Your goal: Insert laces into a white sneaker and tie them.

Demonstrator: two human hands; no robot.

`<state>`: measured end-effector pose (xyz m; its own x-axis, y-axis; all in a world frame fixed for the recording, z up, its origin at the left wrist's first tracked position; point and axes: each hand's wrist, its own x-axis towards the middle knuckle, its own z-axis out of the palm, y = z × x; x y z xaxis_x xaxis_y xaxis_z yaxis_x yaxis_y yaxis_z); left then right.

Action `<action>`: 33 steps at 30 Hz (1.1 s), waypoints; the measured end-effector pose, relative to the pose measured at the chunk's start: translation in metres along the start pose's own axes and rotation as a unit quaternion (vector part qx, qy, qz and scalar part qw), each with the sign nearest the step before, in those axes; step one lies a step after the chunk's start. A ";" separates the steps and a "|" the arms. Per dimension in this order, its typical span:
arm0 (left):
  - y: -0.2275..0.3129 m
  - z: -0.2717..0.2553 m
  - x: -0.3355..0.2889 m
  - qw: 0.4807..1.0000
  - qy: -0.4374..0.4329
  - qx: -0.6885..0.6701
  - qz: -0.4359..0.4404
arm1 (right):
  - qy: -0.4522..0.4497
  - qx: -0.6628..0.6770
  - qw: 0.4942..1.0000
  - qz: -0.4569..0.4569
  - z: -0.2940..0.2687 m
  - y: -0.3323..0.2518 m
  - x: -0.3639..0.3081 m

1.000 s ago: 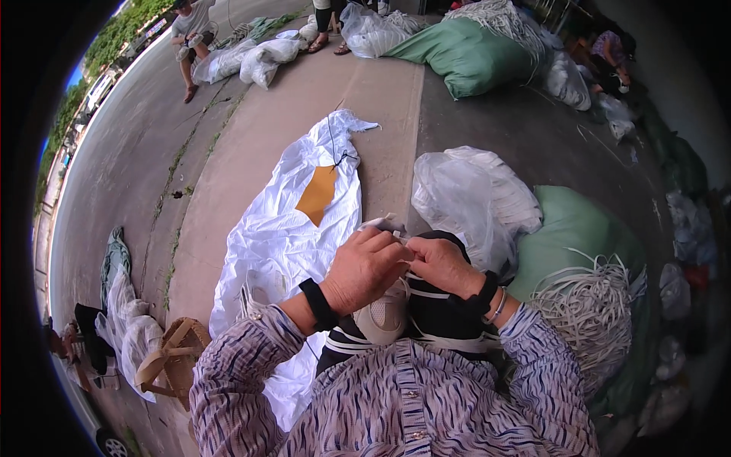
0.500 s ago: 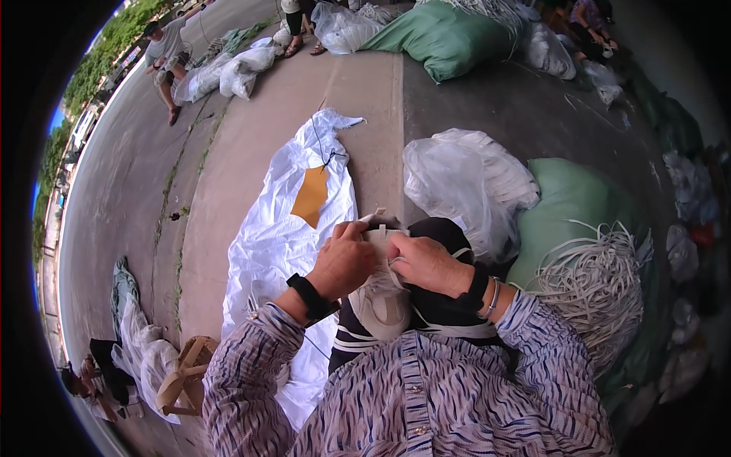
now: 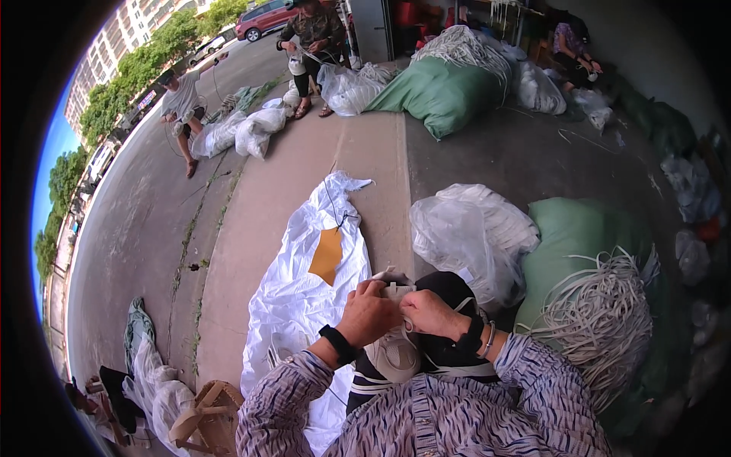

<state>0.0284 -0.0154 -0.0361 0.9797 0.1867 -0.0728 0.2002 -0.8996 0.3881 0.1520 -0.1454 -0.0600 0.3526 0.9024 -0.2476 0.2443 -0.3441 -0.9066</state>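
gripping the side of the shoe w/ curled left hand; pinching w/ bunched fingertips of right hand at the upper end, prob. on a pale lace, but can't tell for sure, being partly covered. to do it well: brace the shoe firmly w/ left, hold the lace close to its tip, keep it flat + untwisted, draw it snug w/o puckering the upper. avoid letting the shoe roll on the lap.

looks beige/off-white all over, w/ rounded toe aimed back at the body and a pale tab at the top; resting on dark trousers w/ white stripes, betw. both hands. can't make out the far side.

just ahead, to left: see crumpled white sheet bearing a mustard-yellow scrap. to right: see clear plastic bag, then green sack w/ tangle of pale strips against it. farther off: note another bulging green sack, seated co-worker in grey top at upper left, red car beyond.
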 end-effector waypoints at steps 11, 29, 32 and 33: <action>0.005 -0.013 -0.027 0.980 0.065 -0.169 -0.086 | 0.057 -0.310 0.936 -0.159 -0.005 -0.017 -0.027; -0.233 -0.080 -0.184 0.430 0.587 -0.594 -0.342 | 0.190 0.560 0.806 0.014 -0.198 0.103 -0.091; -0.264 -0.081 -0.221 0.415 0.571 -0.605 -0.369 | 0.252 0.693 0.676 -0.008 -0.230 0.139 -0.122; -0.259 -0.071 -0.217 0.392 0.557 -0.620 -0.388 | 0.334 0.718 0.611 0.012 -0.231 0.143 -0.127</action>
<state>-0.2366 0.2050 -0.0558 -0.1240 0.8928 -0.4330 -0.3992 0.3546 0.8455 0.3507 -0.3685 -0.0790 0.7477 0.4302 -0.5059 -0.6430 0.6592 -0.3898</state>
